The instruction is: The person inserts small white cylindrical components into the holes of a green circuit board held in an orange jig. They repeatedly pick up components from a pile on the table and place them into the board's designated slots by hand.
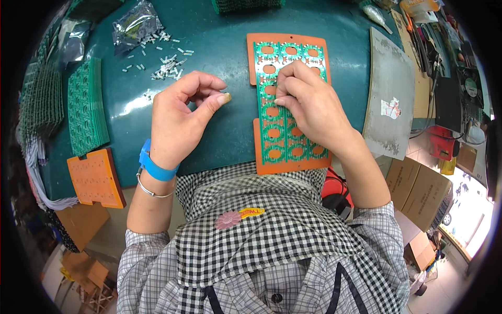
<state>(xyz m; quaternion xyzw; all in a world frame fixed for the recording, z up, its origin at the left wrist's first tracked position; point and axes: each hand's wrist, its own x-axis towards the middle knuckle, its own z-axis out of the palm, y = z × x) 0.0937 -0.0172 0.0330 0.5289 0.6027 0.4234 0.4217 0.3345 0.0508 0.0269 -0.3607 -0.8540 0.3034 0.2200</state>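
Note:
A green circuit board panel (274, 125) with rows of ring-shaped cut-outs lies on an orange fixture plate (290, 168), right of centre. Over the panel's middle, my right hand (311, 102) has thumb and fingers pinched together. Whatever sits between those fingertips is too small to make out. My left hand (183, 115), a blue band on its wrist, hovers above the table to the left of the panel. Its thumb and index finger are apart with nothing visible between them; the other fingers curl partly out of sight. Small white parts (168, 68) lie scattered beyond it.
A silvery bag (137, 26) lies by the loose parts. Stacked green panels (86, 107) and another orange plate (95, 178) stand at the left. A grey sheet (389, 94) lies to the right, with tools (418, 47) past it. A cardboard box (421, 191) is at lower right.

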